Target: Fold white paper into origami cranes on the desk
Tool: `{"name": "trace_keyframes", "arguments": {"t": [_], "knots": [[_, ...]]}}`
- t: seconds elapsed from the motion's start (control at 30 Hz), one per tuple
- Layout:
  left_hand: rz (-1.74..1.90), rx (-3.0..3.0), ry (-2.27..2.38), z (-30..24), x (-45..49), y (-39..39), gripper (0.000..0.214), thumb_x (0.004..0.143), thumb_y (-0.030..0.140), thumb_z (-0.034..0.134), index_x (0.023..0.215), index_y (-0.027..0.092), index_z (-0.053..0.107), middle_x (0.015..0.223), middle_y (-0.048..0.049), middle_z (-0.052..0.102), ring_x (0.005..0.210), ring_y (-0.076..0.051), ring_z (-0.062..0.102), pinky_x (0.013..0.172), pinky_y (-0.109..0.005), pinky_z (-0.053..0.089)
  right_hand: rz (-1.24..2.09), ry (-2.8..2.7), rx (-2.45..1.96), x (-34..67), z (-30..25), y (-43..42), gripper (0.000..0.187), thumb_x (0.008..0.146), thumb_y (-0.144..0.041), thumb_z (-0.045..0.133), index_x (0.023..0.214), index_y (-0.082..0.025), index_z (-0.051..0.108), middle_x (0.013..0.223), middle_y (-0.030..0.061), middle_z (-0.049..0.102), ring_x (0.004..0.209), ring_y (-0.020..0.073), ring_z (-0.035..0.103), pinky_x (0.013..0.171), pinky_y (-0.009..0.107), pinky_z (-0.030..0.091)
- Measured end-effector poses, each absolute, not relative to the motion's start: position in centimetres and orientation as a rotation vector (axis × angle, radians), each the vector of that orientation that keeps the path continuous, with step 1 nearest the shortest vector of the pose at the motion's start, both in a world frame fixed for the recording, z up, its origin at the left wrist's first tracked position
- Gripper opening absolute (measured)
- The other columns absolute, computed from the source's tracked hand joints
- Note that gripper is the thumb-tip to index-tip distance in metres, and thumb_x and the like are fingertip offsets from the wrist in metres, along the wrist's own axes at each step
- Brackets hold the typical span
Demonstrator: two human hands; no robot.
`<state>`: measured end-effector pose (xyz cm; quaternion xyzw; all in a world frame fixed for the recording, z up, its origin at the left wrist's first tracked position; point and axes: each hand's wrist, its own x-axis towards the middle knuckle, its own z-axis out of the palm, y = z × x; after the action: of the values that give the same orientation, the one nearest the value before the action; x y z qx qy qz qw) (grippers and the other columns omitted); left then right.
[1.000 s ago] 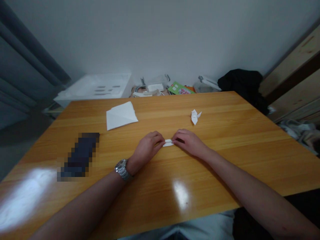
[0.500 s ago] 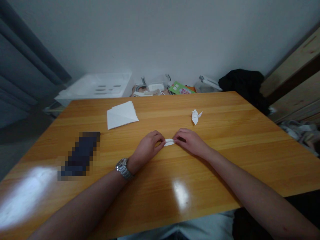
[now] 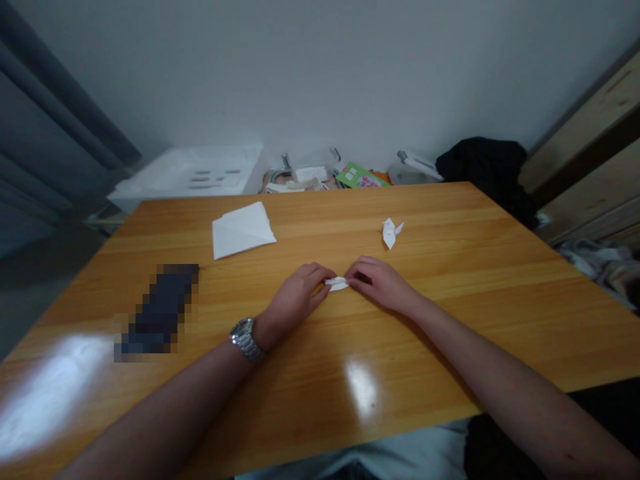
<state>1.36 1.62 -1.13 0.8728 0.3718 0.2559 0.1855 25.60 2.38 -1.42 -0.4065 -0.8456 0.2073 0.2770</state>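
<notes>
Left hand (image 3: 299,295) holds folded paper (image 3: 339,285) between fingers now slightly wider, likely regripping; right hand (image 3: 382,285) pinches its opposite end.

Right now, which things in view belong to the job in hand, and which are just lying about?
In the job, likely:
- folded paper, left hand and right hand at its ends
- table, under the work

Lying about, judging by no hand on them:
- paper sheet, possibly related
- paper figure, possibly related
- dark item, pixelated
- green book
</notes>
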Motion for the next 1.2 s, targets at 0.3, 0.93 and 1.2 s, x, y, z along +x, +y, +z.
{"name": "trace_keyframes", "arguments": {"t": [0.3, 0.93, 1.2], "knots": [[0.737, 2.450, 1.067, -0.65, 1.22, 1.32, 0.018, 0.101, 0.018, 0.048, 0.101, 0.019, 0.066, 0.101, -0.0058, 0.064, 0.095, -0.020, 0.061, 0.086, -0.033, 0.050, 0.567, -2.229, -1.040, 25.38, -1.07, 1.95, 0.007, 0.097, -0.021, 0.062, 0.099, -0.019, 0.068, 0.097, 0.0068, 0.065, 0.092, 0.0197, 0.062, 0.083, 0.034, 0.050], [0.879, 2.288, 0.941, -1.21, 1.36, 1.73, 0.015, 0.095, 0.013, 0.054, 0.099, 0.020, 0.068, 0.097, -0.0031, 0.069, 0.092, -0.016, 0.065, 0.085, -0.030, 0.051, 0.591, -2.294, -0.815, 24.62, -1.25, 1.78, 0.009, 0.099, -0.024, 0.059, 0.099, -0.022, 0.068, 0.103, 0.0074, 0.069, 0.097, 0.0196, 0.065, 0.087, 0.034, 0.053], [0.831, 2.369, 0.951, -0.81, 1.53, 1.53, 0.010, 0.096, 0.026, 0.061, 0.101, 0.020, 0.067, 0.100, -0.0038, 0.067, 0.094, -0.017, 0.063, 0.086, -0.031, 0.051, 0.543, -2.315, -0.960, 24.85, -1.12, 1.81, 0.012, 0.100, -0.028, 0.059, 0.097, -0.019, 0.066, 0.095, 0.0069, 0.069, 0.088, 0.0194, 0.063, 0.079, 0.032, 0.049]]}}
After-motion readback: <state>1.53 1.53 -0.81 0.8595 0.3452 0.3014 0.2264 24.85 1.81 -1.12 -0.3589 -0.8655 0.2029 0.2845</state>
